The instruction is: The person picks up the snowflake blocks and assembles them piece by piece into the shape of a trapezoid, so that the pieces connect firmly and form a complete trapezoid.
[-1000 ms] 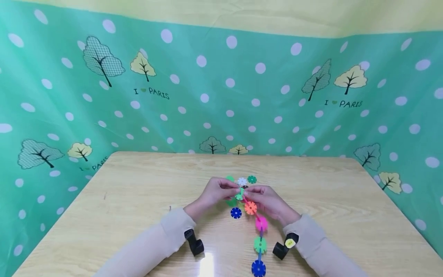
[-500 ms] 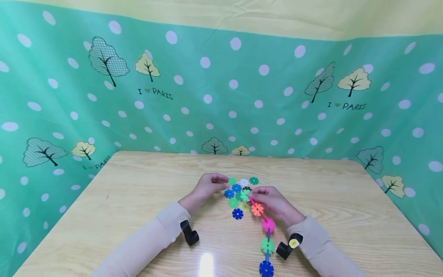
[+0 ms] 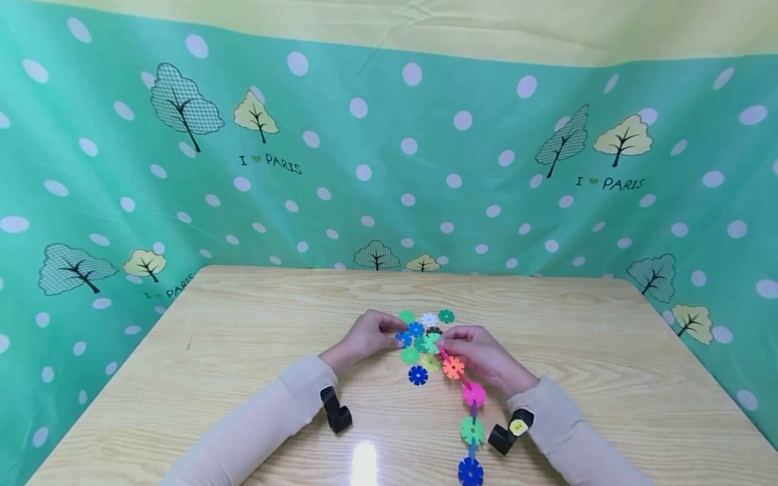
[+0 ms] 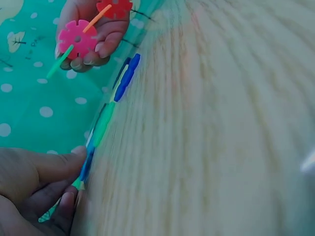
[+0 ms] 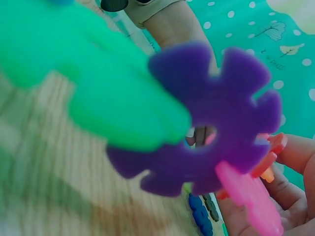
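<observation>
My right hand (image 3: 480, 352) pinches the far end of a chain of slotted plastic snowflake discs, near a light green disc (image 3: 432, 343). From there the chain runs toward me through an orange disc (image 3: 453, 368), a pink disc (image 3: 474, 394), a green disc (image 3: 472, 430) and a dark blue disc (image 3: 471, 471). A purple disc (image 5: 231, 113) of the chain looms large in the right wrist view. At the left edge of the loose discs, my left hand (image 3: 372, 335) pinches a blue snowflake disc (image 3: 404, 339) between thumb and fingers, low over the table.
Several loose discs lie between the hands, among them a white disc (image 3: 429, 319), a teal disc (image 3: 446, 316) and a dark blue loose disc (image 3: 418, 375). The wooden table (image 3: 273, 304) ends at a green dotted curtain (image 3: 334, 169). Each wrist carries a black camera.
The left hand has let go of the light green disc on the chain, moved left, then come down on a blue disc in the pile. The right hand keeps holding the chain.
</observation>
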A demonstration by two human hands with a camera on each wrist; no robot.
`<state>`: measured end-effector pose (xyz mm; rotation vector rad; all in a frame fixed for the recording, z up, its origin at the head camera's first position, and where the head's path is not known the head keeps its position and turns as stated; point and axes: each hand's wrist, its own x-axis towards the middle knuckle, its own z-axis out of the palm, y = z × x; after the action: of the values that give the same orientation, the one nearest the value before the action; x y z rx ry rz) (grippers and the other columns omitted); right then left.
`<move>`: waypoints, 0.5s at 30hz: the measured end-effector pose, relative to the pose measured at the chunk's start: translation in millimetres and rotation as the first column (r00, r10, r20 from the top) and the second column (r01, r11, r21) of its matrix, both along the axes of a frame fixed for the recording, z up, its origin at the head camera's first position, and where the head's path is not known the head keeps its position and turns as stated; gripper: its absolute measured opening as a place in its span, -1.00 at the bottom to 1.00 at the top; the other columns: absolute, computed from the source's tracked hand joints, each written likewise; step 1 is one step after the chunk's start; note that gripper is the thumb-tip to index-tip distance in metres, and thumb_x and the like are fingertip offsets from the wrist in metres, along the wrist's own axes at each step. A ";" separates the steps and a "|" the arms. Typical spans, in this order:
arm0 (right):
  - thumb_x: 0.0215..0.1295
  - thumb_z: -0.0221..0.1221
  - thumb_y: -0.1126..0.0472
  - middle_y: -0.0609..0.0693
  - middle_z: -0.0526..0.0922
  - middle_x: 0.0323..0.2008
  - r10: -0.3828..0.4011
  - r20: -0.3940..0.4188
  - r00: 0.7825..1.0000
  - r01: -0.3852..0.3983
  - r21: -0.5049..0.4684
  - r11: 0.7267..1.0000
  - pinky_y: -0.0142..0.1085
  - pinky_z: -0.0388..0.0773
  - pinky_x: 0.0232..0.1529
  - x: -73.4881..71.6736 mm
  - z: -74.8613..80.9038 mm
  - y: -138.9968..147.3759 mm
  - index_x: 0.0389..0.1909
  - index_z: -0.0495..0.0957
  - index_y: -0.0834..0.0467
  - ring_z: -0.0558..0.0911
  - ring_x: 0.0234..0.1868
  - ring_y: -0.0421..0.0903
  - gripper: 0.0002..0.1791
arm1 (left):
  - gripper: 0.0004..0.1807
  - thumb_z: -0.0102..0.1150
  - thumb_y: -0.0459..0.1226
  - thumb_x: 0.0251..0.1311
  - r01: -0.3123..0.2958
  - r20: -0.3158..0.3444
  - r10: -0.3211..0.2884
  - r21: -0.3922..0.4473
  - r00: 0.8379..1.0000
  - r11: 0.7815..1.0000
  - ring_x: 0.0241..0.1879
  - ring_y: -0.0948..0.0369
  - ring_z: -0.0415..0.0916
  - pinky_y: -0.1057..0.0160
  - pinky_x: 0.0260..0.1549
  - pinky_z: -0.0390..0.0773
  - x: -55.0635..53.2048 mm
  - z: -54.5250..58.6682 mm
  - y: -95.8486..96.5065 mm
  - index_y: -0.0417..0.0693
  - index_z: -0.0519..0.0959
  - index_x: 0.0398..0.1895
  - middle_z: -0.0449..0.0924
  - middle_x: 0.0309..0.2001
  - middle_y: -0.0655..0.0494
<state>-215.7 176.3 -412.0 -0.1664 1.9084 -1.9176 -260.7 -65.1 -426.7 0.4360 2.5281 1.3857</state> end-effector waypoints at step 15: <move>0.24 0.19 0.30 0.00 0.65 -0.33 -0.029 -0.037 0.999 0.030 0.020 0.999 -0.43 0.59 -0.21 1.7 0.2 5.0 -0.18 0.54 0.36 0.62 -0.31 -0.22 -0.78 | -0.66 0.42 -0.42 -0.12 0.044 -0.047 -0.044 -0.008 0.998 0.999 -0.19 0.21 0.54 0.21 -0.10 0.54 1.3 0.0 -2.9 -0.08 0.68 -0.18 0.67 -0.19 0.10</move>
<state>-214.1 181.3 -411.8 -0.1700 1.9638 -1.9262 -259.4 -68.0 -426.6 0.5255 2.5432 1.3662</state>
